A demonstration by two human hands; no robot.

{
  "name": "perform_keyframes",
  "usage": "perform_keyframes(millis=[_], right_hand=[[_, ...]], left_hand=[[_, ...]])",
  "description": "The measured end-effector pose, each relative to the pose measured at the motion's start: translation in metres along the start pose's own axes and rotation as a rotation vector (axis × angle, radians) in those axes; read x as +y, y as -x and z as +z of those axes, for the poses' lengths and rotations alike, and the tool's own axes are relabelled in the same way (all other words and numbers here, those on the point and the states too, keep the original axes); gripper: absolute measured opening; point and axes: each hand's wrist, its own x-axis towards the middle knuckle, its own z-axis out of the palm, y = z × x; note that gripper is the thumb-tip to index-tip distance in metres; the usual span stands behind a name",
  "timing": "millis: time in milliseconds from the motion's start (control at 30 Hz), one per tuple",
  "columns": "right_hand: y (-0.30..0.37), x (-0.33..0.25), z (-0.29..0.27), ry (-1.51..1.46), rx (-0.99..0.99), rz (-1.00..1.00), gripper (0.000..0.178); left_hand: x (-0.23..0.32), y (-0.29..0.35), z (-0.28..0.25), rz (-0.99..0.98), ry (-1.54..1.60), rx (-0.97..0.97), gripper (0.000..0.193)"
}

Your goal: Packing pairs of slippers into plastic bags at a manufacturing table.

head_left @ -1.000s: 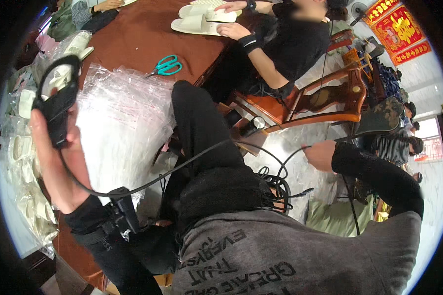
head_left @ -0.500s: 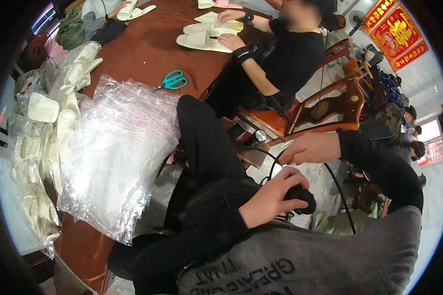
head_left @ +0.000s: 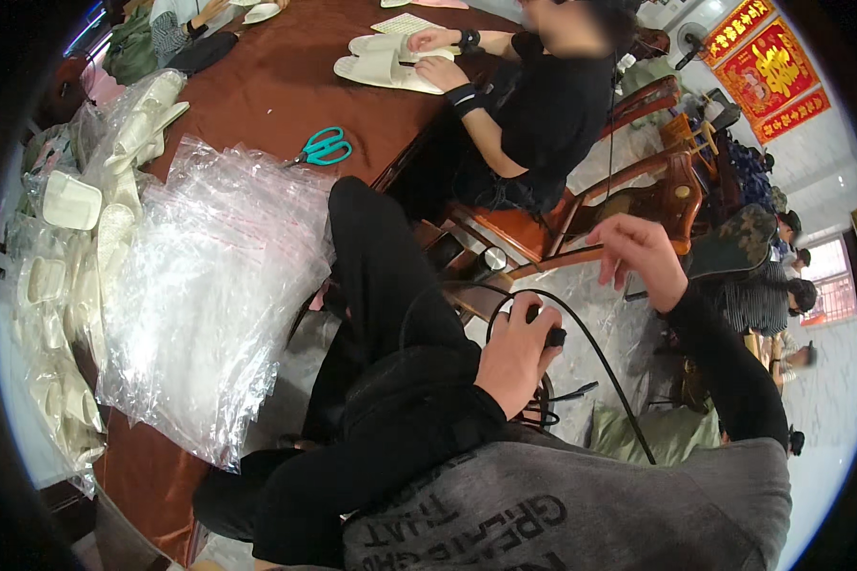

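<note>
My left hand (head_left: 516, 360) is closed round a small black object (head_left: 556, 336) above my lap, most of it hidden by my fingers. A black cable (head_left: 628, 404) arcs past this hand and runs down toward my shirt. More dark cord is looped beneath the wrist. To the right and farther off, my right hand (head_left: 641, 255) is raised with its fingers loosely bent and apart, holding nothing. Left of my raised knee, a stack of clear plastic bags (head_left: 209, 305) lies on the brown-covered table (head_left: 257, 81). Teal-handled scissors (head_left: 326, 147) rest just beyond the stack.
Cream slippers in clear bags (head_left: 71, 202) line the table's left side. Across the table corner, a co-worker (head_left: 557, 119) handles pale slippers (head_left: 383, 68). A carved wooden chair (head_left: 671, 186) stands at right, and a pale green sack (head_left: 647, 433) lies low behind the cable.
My right hand has come away from the cable, moving up and to the right, and its fingers have opened. My left hand has shifted up slightly, still round the black object.
</note>
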Motion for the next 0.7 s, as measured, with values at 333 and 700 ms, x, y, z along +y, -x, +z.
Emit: perform_keyframes(millis=[333,700], right_hand=[[0.021,0.097,0.043,-0.427,-0.570,0.214,0.080],[0.013,0.088,0.027,0.022,-0.475,0.187,0.068]], left_hand=[[-0.006,0.000,-0.001,0.107,0.053,-0.007,0.038],[-0.012,-0.001,-0.009,0.163,0.331,-0.099,0.068]])
